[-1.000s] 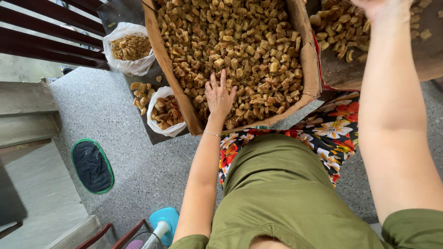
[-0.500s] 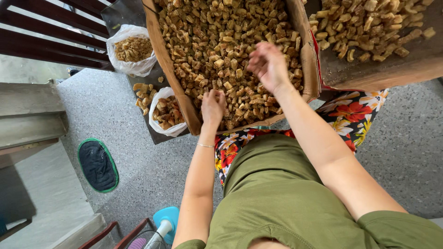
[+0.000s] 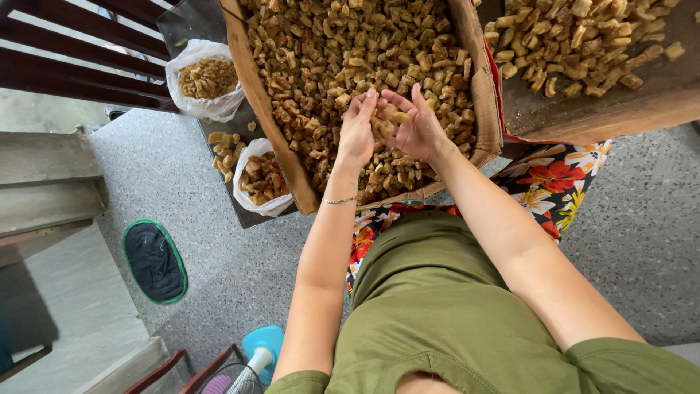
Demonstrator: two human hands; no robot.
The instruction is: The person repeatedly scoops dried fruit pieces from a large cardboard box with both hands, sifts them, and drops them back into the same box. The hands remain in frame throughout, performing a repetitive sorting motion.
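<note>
— Item: hands?
— Left hand [image 3: 357, 131] and right hand [image 3: 417, 130], cupped together, loosely curled round a few brown chunks [image 3: 385, 124], above the wooden tray [image 3: 266, 109] near its front edge.
— Progress?
— Tray heaped; two plastic bags [image 3: 260, 179] beside its left edge partly filled.

A wide tray [image 3: 262, 102] heaped with dried chunks [image 3: 328, 58] lies ahead; both hands [image 3: 390, 128] meet over its near part. A second tray [image 3: 620, 102] sits right of it. Two bags [image 3: 259, 179] lie left, a mat [image 3: 153, 259] nearer on the floor.
</note>
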